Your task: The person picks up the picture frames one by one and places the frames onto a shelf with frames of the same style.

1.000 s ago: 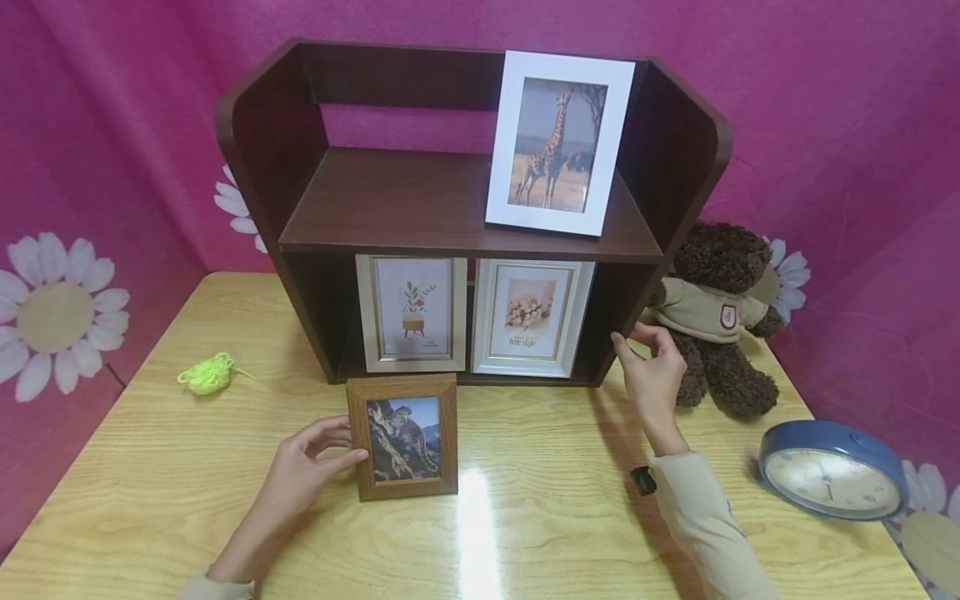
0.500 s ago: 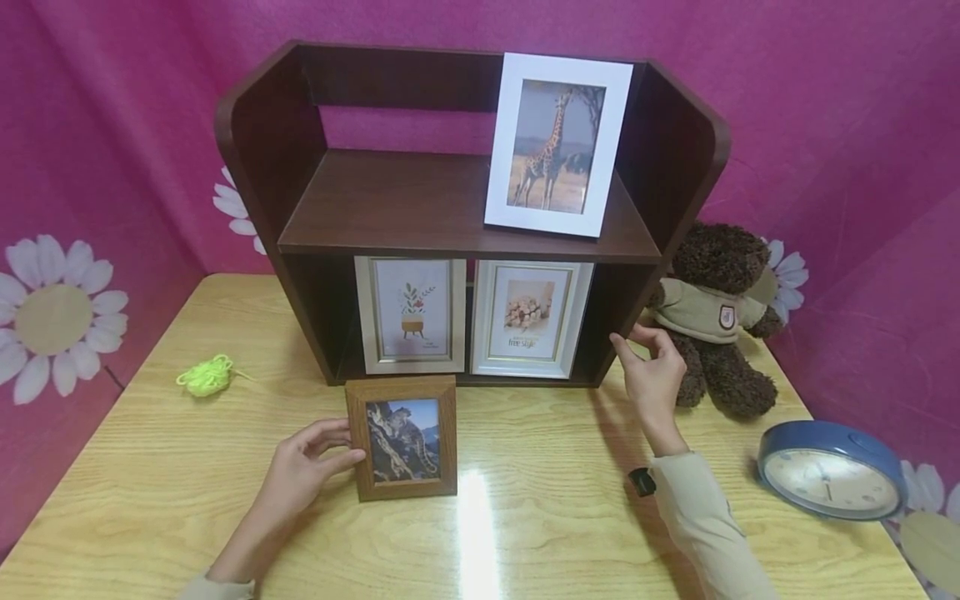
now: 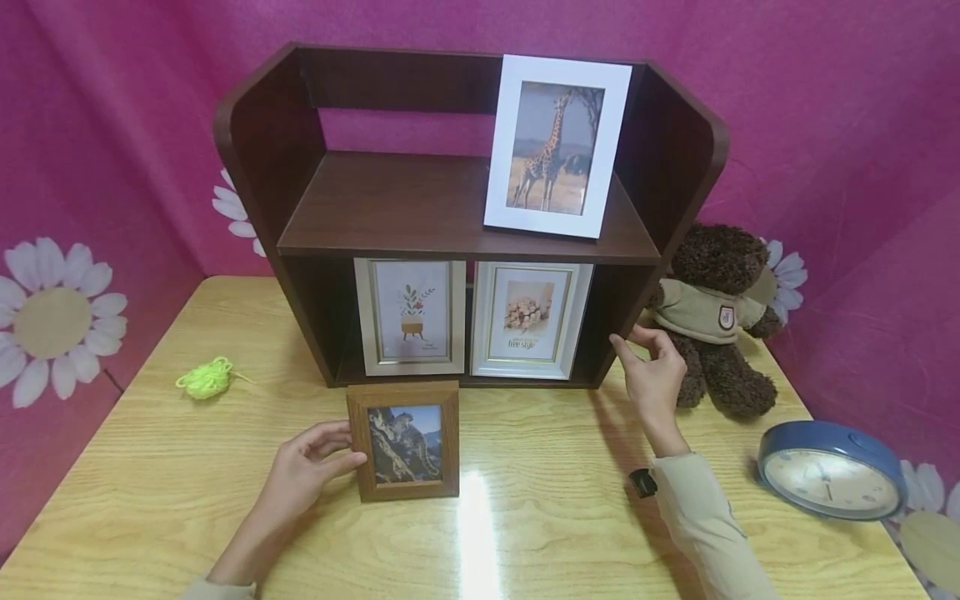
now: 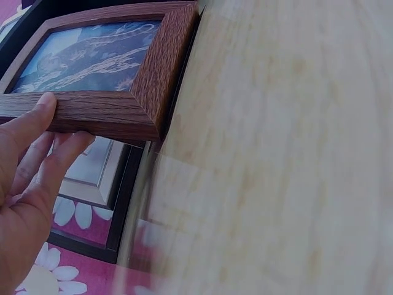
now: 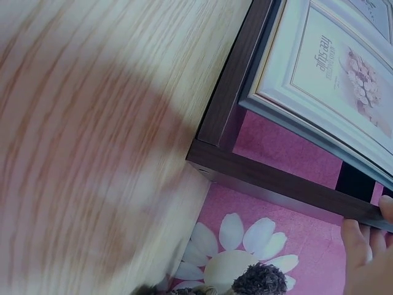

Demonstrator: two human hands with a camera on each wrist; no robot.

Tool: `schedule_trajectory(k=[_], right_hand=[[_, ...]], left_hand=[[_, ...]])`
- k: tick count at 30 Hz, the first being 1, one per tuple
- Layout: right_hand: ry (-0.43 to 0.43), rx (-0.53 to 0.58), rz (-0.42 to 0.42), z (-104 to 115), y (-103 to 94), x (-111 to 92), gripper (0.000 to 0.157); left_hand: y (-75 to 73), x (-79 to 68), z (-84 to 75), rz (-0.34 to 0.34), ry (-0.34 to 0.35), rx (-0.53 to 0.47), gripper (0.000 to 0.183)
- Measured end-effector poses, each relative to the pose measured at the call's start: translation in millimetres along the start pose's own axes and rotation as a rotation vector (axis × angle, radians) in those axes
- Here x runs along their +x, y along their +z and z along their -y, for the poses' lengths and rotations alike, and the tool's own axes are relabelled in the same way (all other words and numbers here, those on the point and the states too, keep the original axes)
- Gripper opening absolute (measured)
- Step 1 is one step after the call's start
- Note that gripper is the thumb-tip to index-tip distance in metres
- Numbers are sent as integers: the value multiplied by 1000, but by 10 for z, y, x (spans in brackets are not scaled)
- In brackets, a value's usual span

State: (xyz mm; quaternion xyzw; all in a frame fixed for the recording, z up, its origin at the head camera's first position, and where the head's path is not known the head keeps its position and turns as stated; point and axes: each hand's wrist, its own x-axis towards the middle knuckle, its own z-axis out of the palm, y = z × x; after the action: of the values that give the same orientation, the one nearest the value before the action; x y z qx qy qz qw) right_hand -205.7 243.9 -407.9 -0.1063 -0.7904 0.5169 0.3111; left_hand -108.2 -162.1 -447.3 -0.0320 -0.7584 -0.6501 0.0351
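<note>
My left hand [image 3: 303, 462] pinches the left side of a brown wooden picture frame [image 3: 405, 446] with a leopard picture. In the left wrist view, the thumb [image 4: 43, 110] lies on the front of the frame and the fingers are behind it. The picture frame stands near upright in front of a dark brown shelf unit [image 3: 397, 200]. My right hand [image 3: 654, 371] grips the front edge of the unit's right side panel, thumb inside and fingers outside in the right wrist view.
On the upper board leans a white giraffe frame [image 3: 558, 146]. Below stand a plant-print frame [image 3: 411, 317] and a flower-print frame [image 3: 531, 321]. Yellow-green yarn [image 3: 206, 379] lies left; a teddy bear [image 3: 716, 308] and a blue clock [image 3: 831, 471] are at right.
The top edge of the leopard picture frame has shifted slightly down and to the right, with my left hand still on it. My right hand keeps its grip on the side panel.
</note>
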Motion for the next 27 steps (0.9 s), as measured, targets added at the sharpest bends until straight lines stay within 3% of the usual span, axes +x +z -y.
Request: schedule_trajectory(k=[13,27], right_hand=[[-1,22,7,0,-2,1,23],[-21,-9,-6,-11,2,-2,23]], left_hand=[[10,2,-3,5,47,-17,40],[-20,2,-91,-11,-46,-52,38]])
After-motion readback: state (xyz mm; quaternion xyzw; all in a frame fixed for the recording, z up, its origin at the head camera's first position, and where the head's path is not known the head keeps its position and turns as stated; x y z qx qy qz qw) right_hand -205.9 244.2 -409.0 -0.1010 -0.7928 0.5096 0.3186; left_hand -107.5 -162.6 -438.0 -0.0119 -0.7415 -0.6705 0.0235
